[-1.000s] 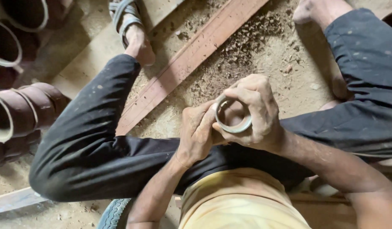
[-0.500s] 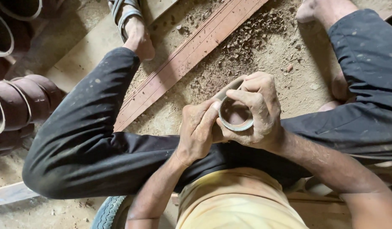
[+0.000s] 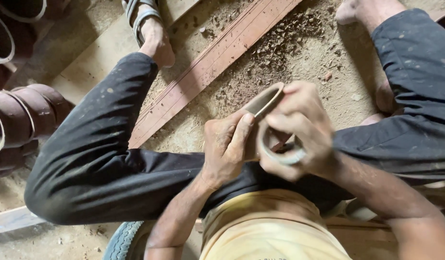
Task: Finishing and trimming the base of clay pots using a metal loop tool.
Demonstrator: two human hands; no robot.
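A small brown clay cup (image 3: 264, 102) with a pale rim is tilted on its side between both hands, above my lap. My right hand (image 3: 299, 126) wraps over the cup, fingers curled around its rim and body. My left hand (image 3: 226, 145) presses against the cup's left side, thumb and fingers along its wall. Most of the cup is hidden by the fingers. My legs in dark dusty trousers (image 3: 102, 159) spread out to either side.
A reddish wooden plank (image 3: 203, 77) lies diagonally on the dusty ground amid clay crumbs (image 3: 285, 43). Stacked brown clay pots (image 3: 20, 120) stand at the left edge. A sandalled foot (image 3: 150, 29) rests at top, a bare foot (image 3: 357, 9) at top right.
The cup has been turned from mouth-up to lying tilted on its side, and both hands have shifted around it. The view has drifted slightly.
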